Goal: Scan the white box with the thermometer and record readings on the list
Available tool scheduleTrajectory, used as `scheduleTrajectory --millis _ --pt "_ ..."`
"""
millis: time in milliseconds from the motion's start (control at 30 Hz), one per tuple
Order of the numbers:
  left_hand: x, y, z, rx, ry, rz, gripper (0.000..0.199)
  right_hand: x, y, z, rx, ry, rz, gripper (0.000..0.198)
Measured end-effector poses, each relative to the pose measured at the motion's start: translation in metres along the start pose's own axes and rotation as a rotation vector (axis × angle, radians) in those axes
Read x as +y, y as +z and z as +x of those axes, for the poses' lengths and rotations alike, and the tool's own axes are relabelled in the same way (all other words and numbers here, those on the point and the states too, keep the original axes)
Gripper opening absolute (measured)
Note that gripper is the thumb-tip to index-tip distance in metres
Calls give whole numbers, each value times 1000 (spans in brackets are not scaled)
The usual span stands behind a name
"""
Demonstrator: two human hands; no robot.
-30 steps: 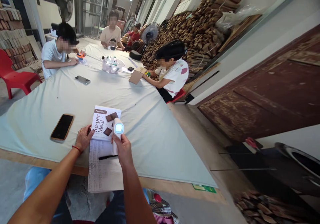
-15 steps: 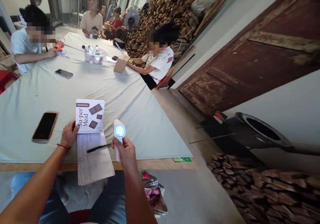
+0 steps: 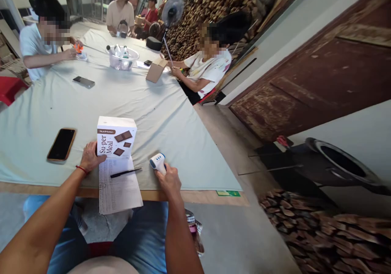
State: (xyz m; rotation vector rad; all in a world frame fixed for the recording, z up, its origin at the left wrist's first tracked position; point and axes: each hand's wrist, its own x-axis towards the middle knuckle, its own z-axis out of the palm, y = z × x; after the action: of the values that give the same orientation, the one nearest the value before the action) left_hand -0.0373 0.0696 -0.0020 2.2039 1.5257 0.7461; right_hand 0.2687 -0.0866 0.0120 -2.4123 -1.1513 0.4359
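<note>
1. Right hand point(image 3: 169, 180): fingers are wrapped around the handle of a white-and-blue plastic handheld thermometer point(image 3: 159, 163), with no visible gap between palm and handle. The forearm reaches forward from the lower right; the back of the hand faces up. The thermometer's head points forward and left, and its blue buttons face up. Whether it touches the cloth cannot be told.
2. Sheet of printed white paper point(image 3: 119, 196): hangs partly over the near table edge, between the two forearms.
3. Slim black pen point(image 3: 126, 172): lies slantwise across the paper, between the hands, touched by neither.
4. Left hand point(image 3: 91, 158): bent around the lower left corner of a white rectangular cardboard box point(image 3: 106, 147) with brown print. The thumb lies on the front face; the fingers press the left side. The forearm extends from the lower left; a red cord bracelet point(image 3: 81, 169) circles the wrist.
5. White box: stands upright at the paper's far end, front face toward the wearer.
6. Black phone in a brown case point(image 3: 61, 144): lies flat on the pale green tablecloth point(image 3: 183, 152), left of the left hand.
7. Translucent plastic basin point(image 3: 124, 63): stands farther along the table, holding bottles.
</note>
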Motion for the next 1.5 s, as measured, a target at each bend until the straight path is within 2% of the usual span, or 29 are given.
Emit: scheduleTrajectory --millis 67,133,200,233,333,400,533,600,667,733,833,900,1000,1067,1267,1500 --pt "1 1 -2 9 4 -10 57 8 4 0 42 -29 -108 49" --pt "1 3 -3 23 5 -30 58 7 9 -4 174 -86 -138 51" --pt "1 4 -4 34 3 -38 59 -1 17 -9 262 -220 -89 46" --pt "2 5 -5 39 0 -33 60 -7 21 -11 250 -314 -49 40" --pt "5 6 -6 40 -13 -2 61 -27 38 -17 88 -554 -4 28" --pt "7 7 -6 34 -16 13 62 -35 48 -18 13 -620 -55 27" --pt "9 9 -10 33 -9 11 69 -33 54 -16 -26 -732 -137 26" --pt "9 10 -12 31 -17 3 75 -29 51 -14 -28 -791 -97 25" --pt "9 12 -14 31 -29 -4 84 -28 47 -13 -11 -828 35 22" --pt "9 13 -15 34 -27 -10 93 -33 45 -15 26 -806 244 19" --pt "9 14 -16 30 -25 -5 102 -50 49 -27 60 -659 584 15" --pt "8 14 -17 28 -24 6 106 -64 55 -35 16 -554 765 13" --pt "7 15 -17 28 -18 21 109 -84 66 -41 -128 -452 931 13" --pt "7 16 -17 32 -18 28 109 -92 75 -41 -183 -408 964 16" --pt "5 17 -16 50 -17 48 108 -93 98 -39 -99 -377 917 15" --pt "5 16 -14 43 -7 40 107 -90 99 -40 -110 -367 893 14"
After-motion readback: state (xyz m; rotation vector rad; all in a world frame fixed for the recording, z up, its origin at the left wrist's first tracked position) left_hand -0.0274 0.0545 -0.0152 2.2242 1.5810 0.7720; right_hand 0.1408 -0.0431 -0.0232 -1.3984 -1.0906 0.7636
